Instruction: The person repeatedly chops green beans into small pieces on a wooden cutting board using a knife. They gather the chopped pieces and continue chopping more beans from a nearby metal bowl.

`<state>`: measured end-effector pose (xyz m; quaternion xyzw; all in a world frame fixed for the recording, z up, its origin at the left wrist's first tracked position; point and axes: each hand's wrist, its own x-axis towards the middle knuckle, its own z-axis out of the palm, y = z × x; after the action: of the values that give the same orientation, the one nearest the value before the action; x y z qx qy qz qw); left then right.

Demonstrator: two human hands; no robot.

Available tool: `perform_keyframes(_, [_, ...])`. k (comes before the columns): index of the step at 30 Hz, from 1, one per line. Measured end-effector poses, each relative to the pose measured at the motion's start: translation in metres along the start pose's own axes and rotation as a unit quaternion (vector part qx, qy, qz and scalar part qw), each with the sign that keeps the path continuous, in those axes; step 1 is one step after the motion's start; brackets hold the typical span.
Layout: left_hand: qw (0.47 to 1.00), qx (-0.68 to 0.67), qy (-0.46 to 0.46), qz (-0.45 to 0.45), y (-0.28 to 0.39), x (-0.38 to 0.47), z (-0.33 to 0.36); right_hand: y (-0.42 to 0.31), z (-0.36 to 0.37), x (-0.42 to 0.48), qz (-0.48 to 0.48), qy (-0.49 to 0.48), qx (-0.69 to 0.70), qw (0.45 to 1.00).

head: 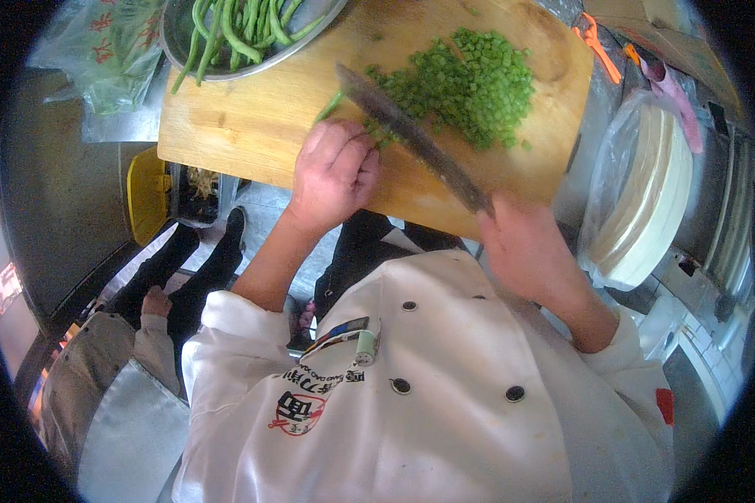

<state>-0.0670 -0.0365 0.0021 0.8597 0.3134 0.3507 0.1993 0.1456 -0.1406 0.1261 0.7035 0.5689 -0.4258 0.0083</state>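
Note:
My left hand (336, 166) is curled on the wooden cutting board (226, 129), with its fingers bent under. A green bean (329, 107) pokes out past its knuckles; how many lie beneath the fingers is hidden. In my right hand (521, 242) is the handle of a kitchen knife, mostly covered by the fist. The dark knife blade (421, 144) slants up and left across the board, just beside my left fingers. Beyond the blade spreads a heap of finely chopped green beans (487, 88). A metal bowl (277, 63) of whole green beans (245, 31) stands at the board's upper left.
A plastic bag (110, 56) lies left of the bowl. Right of the board are an orange tool (598, 47) and a plastic-wrapped pale round stack (642, 195). A yellow-lidded bin (148, 195) is below the board's left edge. Another person (157, 339) is close by at lower left.

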Motion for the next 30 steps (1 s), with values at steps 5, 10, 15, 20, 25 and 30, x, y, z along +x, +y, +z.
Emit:
perform_keyframes(5, [0.999,-0.01,-0.039,-0.011,-0.002,-0.004,-0.002,-0.006,-0.005,-0.005,0.009,-0.061,-0.021,0.998])
perform_keyframes(10, [0.999,-0.02,-0.04,-0.011,-0.005,-0.007,0.0,-0.004,0.017,0.009,-0.019,-0.026,-0.058,0.998])
perform_keyframes(15, [0.999,-0.019,-0.04,-0.014,-0.003,-0.005,-0.004,0.01,0.027,0.015,-0.037,0.037,-0.013,0.999])
perform_keyframes(20, [0.999,0.015,0.001,-0.036,-0.007,-0.003,-0.033,0.019,0.023,0.013,-0.047,0.067,-0.024,0.996])
perform_keyframes(25, [0.998,0.011,0.007,-0.059,-0.009,-0.003,-0.043,0.022,0.024,0.015,-0.059,0.072,0.005,0.996])
perform_keyframes(30, [0.997,0.004,0.036,-0.069,-0.009,-0.002,-0.038,0.025,0.024,0.016,-0.068,0.083,0.012,0.994])
